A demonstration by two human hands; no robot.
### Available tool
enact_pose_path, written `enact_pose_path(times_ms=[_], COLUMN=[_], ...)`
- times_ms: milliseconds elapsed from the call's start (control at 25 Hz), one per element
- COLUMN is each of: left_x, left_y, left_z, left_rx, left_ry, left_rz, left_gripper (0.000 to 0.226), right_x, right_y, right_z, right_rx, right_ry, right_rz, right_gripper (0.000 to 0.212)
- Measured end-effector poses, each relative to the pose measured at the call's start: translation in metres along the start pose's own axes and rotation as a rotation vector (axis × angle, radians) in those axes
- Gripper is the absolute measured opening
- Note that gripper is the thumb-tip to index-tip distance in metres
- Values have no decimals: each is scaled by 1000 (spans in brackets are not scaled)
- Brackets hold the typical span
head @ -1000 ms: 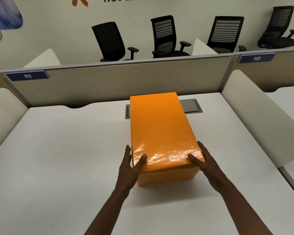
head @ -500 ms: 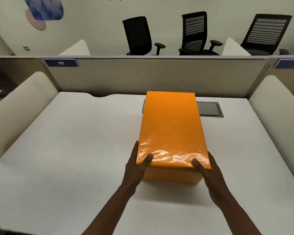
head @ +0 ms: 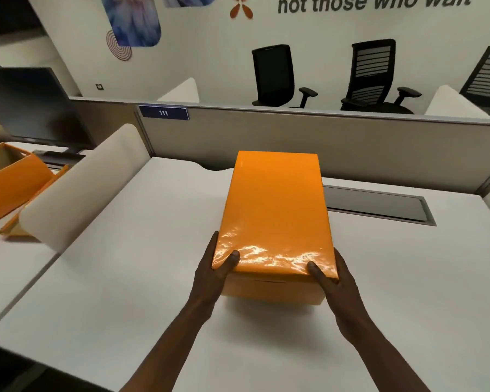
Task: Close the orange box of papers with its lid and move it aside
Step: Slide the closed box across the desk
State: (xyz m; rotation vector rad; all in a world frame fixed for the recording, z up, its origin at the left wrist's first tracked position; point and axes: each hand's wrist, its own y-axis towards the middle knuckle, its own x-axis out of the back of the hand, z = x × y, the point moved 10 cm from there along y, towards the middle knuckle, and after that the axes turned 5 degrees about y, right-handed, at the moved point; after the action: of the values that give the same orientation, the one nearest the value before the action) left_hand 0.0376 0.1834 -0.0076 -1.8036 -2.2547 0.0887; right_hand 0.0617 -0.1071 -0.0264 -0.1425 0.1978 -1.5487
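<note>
Head view: a glossy orange rectangular cardboard box [head: 275, 222] stands on the white desk top [head: 125, 278], its lid on, long axis running from 6 toward 12 o'clock. The left hand [head: 212, 274] clasps the box's near corner at about 7 o'clock, thumb pressed on the shiny lid, fingers along the side wall. The right hand [head: 334, 281] clasps the near corner at about 5 o'clock in the same way. At 3 o'clock of the box a grey recessed cable hatch [head: 376, 206] lies in the desk. At 9 o'clock, beyond a cream rounded divider panel [head: 82, 185], a second open orange box [head: 9, 185] sits on the neighbouring desk.
</note>
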Motion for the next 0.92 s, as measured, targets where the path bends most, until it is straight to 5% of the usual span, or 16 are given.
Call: enact_pose_path(times_ms=[480,920], left_x=[327,443], left_y=[100,165], left_z=[15,37], left_rx=[-44,-47], left_ry=[-31,-55], left_rz=[-252,-292], left_gripper=[73,39], right_x=[-340,-471], right_y=[42,65], right_z=[-3,-8], right_rx=[45,79], right_ry=[52,-3], right_rz=[76,42], right_gripper=[80,83])
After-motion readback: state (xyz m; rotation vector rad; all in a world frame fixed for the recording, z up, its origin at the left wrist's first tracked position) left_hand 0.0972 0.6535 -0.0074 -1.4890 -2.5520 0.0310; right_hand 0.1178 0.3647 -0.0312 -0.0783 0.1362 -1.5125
